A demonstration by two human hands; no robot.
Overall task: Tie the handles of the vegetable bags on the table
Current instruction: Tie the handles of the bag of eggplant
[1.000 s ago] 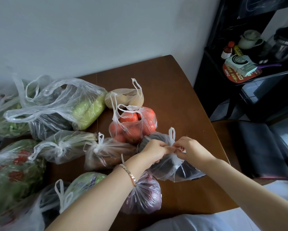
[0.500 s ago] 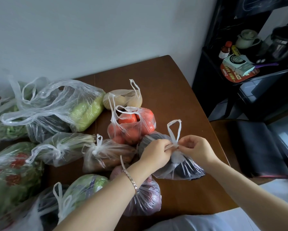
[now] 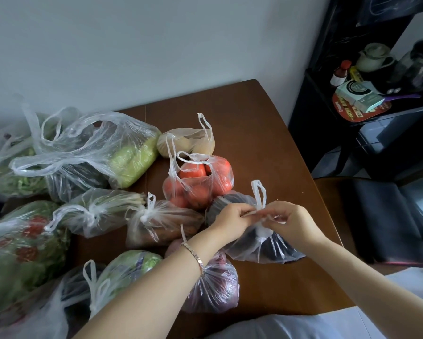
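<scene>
Bare table (image 3: 266, 148) right of bags (image 3: 198, 182)

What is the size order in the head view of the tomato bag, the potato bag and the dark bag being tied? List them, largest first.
1. dark bag, nearest the camera, so barely ahead at best.
2. tomato bag, about alike; those two are unsure.
3. potato bag, plainly smallest, though farthest.

Brown wooden table (image 3: 254, 133), clear vegetable bags (image 3: 95, 152) crowding its left (several knotted), tomato bag (image 3: 198, 182) mid-table
</scene>
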